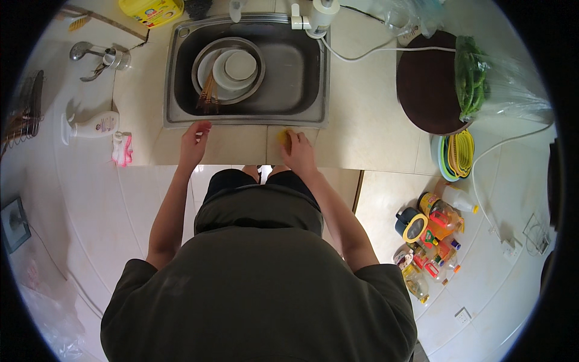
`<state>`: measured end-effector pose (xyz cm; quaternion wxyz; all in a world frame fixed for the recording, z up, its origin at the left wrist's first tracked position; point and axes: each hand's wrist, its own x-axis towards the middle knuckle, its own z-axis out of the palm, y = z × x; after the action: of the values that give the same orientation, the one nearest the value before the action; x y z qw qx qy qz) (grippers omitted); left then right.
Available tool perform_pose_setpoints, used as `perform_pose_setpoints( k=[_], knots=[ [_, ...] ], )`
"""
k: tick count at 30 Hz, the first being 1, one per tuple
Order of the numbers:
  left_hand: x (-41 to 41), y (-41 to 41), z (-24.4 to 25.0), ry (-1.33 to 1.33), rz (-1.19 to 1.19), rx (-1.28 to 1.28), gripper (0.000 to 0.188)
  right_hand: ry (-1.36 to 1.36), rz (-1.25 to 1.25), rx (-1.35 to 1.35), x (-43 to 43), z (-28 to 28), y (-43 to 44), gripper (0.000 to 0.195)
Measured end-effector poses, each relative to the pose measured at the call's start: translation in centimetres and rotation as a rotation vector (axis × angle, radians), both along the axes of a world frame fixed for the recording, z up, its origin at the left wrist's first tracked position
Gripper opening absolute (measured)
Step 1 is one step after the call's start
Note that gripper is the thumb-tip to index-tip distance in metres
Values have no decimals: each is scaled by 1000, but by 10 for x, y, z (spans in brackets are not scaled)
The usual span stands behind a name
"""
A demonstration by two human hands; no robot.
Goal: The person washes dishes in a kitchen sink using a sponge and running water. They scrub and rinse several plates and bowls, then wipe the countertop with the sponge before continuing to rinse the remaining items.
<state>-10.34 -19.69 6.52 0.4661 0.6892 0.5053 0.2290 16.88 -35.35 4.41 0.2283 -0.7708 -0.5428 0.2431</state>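
My right hand (298,151) grips a yellow sponge (283,137) over the tiled counter strip in front of the sink. Close to the sink's front left rim, my left hand (194,144) holds nothing, its fingers bent and apart. The stainless steel sink (294,77) has a metal basin (261,77) in its left half. Stacked in that basin are white bowls (240,65) and a white plate (206,63). Several wooden chopsticks (208,90) lean across the dishes, their lower ends over the basin's front rim.
A white faucet (322,18) stands behind the sink, its cord running right. At the right are a dark round board (425,86), bagged green vegetables (471,79), nested colanders (457,154) and several bottles (434,244). A spray bottle (96,125) and a cloth (122,148) are at the left.
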Motion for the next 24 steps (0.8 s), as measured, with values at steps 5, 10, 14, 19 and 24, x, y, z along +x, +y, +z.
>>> perform_pose_setpoints(
  k=[5, 10, 14, 19, 24],
  knots=[
    [-6, -9, -6, -7, 30, -35, 18, 6, 145, -82, -4, 6, -10, 56],
    [-5, -18, -7, -19, 14, 1, 18, -5, 133, 20, -2, -2, -14, 56],
    [-3, -21, -4, -2, 14, 10, 18, -53, 111, 35, 2, -6, -4, 43],
    [-3, -17, 4, 16, -37, 99, 18, -152, 381, -4, 49, -10, -22, 29],
    [-9, -18, 0, 35, -25, 68, 18, -180, 473, -68, 132, 11, -45, 29]
  ],
)
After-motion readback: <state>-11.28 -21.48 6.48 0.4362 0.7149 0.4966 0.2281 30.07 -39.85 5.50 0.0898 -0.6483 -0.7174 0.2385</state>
